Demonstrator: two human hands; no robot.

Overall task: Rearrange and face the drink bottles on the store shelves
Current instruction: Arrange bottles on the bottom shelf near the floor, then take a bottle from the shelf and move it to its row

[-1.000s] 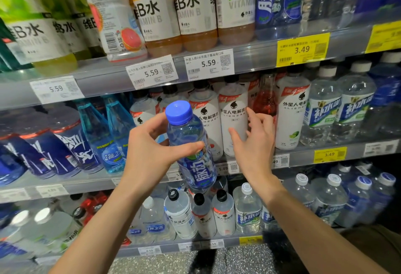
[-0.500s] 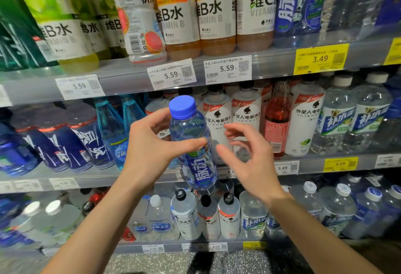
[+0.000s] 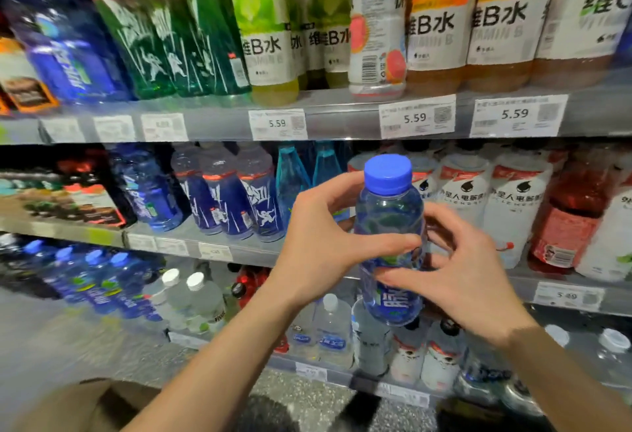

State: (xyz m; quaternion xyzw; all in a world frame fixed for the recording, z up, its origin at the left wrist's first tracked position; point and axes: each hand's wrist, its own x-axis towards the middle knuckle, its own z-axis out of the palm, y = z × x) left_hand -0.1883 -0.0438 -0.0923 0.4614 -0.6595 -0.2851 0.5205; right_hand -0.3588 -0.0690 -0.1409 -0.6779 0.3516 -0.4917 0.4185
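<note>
You're holding the blue bottle (image 3: 390, 247) upright in front of the middle shelf (image 3: 239, 254) — your left hand (image 3: 321, 243) is gripping its body, your right hand (image 3: 458, 281) pinching its label.

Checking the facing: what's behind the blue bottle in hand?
Behind the blue-capped bottle stand white electrolyte bottles on the middle shelf; the bottle and both hands cover their lower labels.

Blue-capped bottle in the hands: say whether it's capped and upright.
Capped and roughly upright: the blue cap sits on top of the blue bottle.
</note>
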